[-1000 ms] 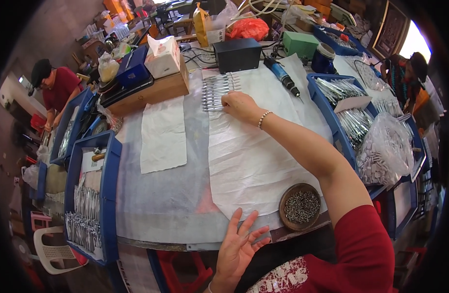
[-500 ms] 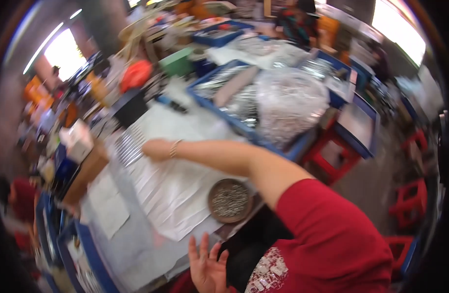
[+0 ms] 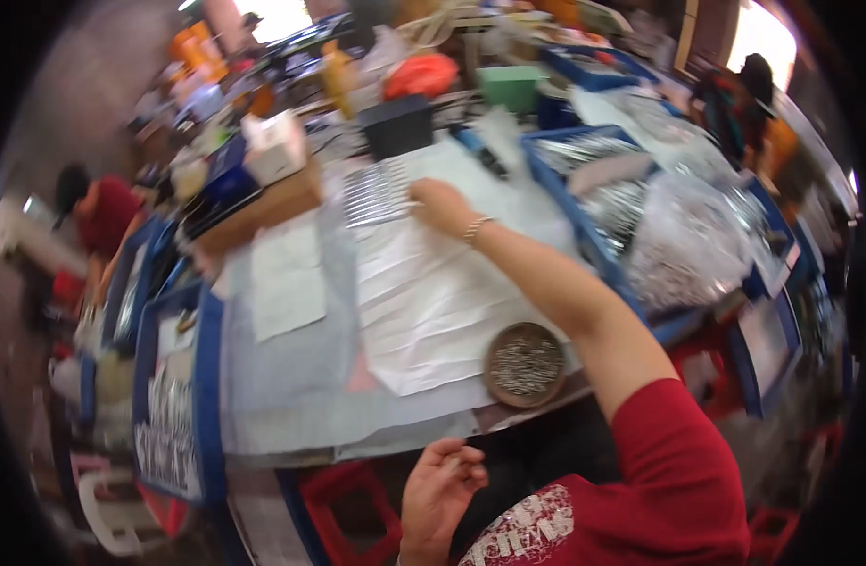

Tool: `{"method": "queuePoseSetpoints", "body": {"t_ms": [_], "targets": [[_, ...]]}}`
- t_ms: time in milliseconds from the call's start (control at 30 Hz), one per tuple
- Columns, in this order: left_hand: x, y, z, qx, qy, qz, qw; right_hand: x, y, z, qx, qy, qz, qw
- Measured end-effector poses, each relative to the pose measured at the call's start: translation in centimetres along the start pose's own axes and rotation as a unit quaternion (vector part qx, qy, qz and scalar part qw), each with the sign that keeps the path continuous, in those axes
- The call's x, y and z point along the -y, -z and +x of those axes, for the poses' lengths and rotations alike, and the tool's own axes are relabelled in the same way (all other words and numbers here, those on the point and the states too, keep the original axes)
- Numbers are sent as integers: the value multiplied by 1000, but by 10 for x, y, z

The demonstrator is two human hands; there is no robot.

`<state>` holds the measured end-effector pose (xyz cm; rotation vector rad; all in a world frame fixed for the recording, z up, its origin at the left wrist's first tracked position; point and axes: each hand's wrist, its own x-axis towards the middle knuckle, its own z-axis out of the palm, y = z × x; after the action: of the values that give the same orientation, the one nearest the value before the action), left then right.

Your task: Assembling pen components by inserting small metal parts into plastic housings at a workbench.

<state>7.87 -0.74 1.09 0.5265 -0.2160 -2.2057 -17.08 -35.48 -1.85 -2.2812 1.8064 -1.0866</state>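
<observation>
My right arm stretches over the table, and my right hand (image 3: 439,208) is at the right edge of a row of thin silver metal pieces (image 3: 374,195). Its fingers are curled together; blur hides what they grip, if anything. White sheeting (image 3: 433,311) lies beneath the row and the hand. Nearer to me, a round brown bowl (image 3: 498,385) holds many small metal parts (image 3: 525,364). Below the table's front edge I hold up my left hand (image 3: 442,495), its fingers curled in toward the thumb, and no object shows in it.
Blue trays with shiny bagged parts (image 3: 692,241) stand at the right. Another blue tray (image 3: 209,396) is at the left, near a cardboard box (image 3: 263,208). Behind the row sit a black box (image 3: 396,126) and a blue-black tool (image 3: 480,151). Other people (image 3: 107,217) are farther off.
The whole view has swung left, so things sit farther right. My left hand has gone from spread fingers to curled ones. My right hand stays beside the metal row.
</observation>
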Motion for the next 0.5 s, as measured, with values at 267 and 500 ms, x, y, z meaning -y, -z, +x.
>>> {"method": "queuePoseSetpoints", "body": {"t_ms": [267,500], "targets": [[-11,4,-3,7,2,-11,1000,43,-9,10,71,18,-41,996],[-12,9,8,25,2,-22,999,24,-10,18,73,9,-47,996]]}}
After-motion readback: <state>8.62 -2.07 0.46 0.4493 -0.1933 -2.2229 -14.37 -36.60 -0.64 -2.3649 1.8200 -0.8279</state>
